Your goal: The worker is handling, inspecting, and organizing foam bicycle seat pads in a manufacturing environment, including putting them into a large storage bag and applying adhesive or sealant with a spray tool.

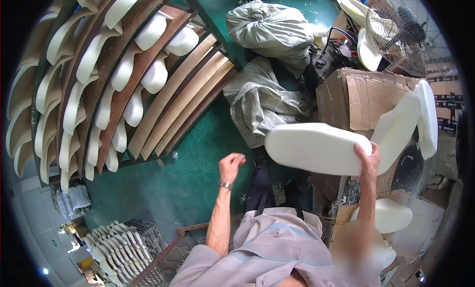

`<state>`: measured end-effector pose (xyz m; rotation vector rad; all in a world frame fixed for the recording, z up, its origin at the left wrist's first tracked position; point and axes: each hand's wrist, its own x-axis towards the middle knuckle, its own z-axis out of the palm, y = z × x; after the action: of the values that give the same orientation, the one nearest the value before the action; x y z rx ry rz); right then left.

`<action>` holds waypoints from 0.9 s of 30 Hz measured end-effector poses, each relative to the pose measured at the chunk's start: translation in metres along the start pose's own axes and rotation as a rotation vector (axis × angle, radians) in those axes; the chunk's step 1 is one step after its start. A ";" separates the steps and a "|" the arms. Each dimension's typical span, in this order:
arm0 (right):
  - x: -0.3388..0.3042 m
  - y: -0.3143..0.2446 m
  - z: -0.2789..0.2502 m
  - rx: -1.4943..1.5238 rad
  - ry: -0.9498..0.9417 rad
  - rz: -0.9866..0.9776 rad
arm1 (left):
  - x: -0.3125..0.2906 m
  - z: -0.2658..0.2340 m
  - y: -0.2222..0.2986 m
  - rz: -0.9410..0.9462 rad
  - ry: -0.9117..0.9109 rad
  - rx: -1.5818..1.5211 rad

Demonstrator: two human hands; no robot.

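Note:
My right hand [367,159] grips the right end of a long white foam pad [314,148], with the thumb on its upper face. The pad has rounded ends and is held up in front of me, its left end reaching past my legs. My left hand [231,167] is raised apart from the pad, left of its free end. Its fingers are curled in, and nothing shows in them. Behind my right hand, more white curved foam pieces [399,126] lean by the cardboard boxes.
A slanted rack [195,96] with rows of white foam pieces [132,109] fills the left. Pale woven sacks [264,96] lie ahead on the green floor [190,138]. Cardboard boxes [363,101] and a large fan [410,32] stand at the right. A wire mesh cart [166,260] is at lower left.

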<state>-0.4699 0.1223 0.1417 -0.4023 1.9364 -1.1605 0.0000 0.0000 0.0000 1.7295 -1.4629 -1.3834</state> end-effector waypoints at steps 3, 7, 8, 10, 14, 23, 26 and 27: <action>0.039 0.006 0.082 0.240 0.191 -0.025 | 0.006 -0.042 -0.047 -0.116 0.042 0.028; 0.103 -0.002 0.231 0.503 0.134 0.017 | -0.020 -0.083 -0.135 -0.397 0.093 0.106; 0.118 -0.005 0.263 0.577 0.106 0.007 | -0.026 -0.083 -0.145 -0.456 0.089 0.077; 0.157 -0.005 0.320 0.661 0.091 0.022 | -0.030 -0.079 -0.157 -0.551 0.068 0.025; 0.200 -0.031 0.436 0.681 0.131 0.068 | -0.045 -0.089 -0.182 -0.672 0.097 -0.058; 0.288 -0.042 0.632 0.931 0.046 0.023 | -0.063 -0.106 -0.216 -0.875 0.194 -0.283; 0.308 -0.038 0.695 1.022 0.003 0.024 | -0.077 -0.111 -0.213 -0.936 0.242 -0.290; 0.311 -0.040 0.712 1.025 -0.009 0.044 | -0.082 -0.111 -0.209 -0.969 0.262 -0.292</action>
<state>-0.1083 -0.5048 -0.1438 0.1895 1.1027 -1.9038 0.1973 0.1145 -0.1042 2.3973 -0.2040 -1.5842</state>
